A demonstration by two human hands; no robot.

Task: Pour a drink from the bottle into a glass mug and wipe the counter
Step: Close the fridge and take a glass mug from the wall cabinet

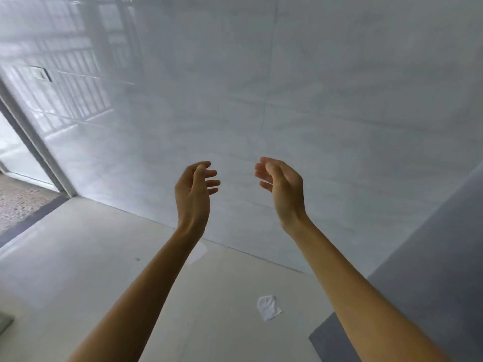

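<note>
The left hand and right hand hang apart, loosely curled and empty, above the pale smooth desk.

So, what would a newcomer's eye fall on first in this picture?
The two bare hands come first: the left hand and the right hand are held up mid-view, palms facing each other, fingers loosely curled, holding nothing. Behind them is a glossy white tiled wall. Lower down, a crumpled white paper scrap lies on the pale counter, between the forearms.

Paper scrap half behind left forearm
</note>
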